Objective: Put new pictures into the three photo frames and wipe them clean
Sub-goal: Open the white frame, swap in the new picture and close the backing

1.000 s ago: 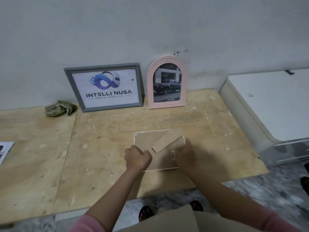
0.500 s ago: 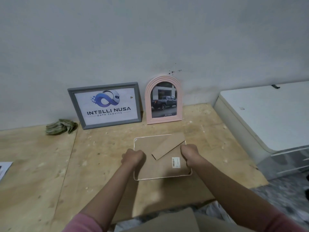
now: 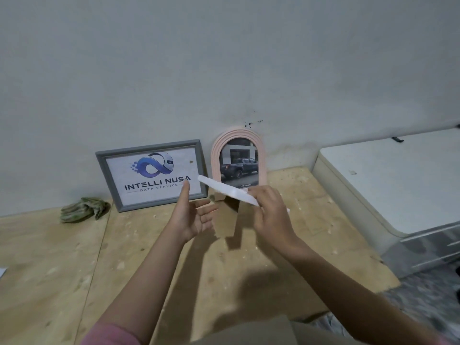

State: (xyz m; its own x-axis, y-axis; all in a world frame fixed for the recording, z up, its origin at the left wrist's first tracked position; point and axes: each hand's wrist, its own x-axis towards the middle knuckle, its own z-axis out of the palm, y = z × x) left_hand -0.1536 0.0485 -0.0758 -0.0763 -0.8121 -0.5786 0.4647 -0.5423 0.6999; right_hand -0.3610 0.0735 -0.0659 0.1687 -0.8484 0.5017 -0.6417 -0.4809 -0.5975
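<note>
A: What's over on the right?
B: A white chest-like appliance point(image 3: 388, 180) with a flat lid, standing just beside the plywood work surface point(image 3: 149, 257), and a small dark clip near the lid's far edge.
A: And the surface itself?
B: Pale plywood sheets, scuffed and speckled with chips, with a seam running front to back on the left.
A: Behind it?
B: A plain grey-white wall point(image 3: 224, 58) with a few small dark spots point(image 3: 251, 123) low down.
A: Anything at the edges?
B: A white paper corner point(image 3: 2, 272) at the far left, and marbled grey floor point(image 3: 428, 302) at the lower right.
</note>
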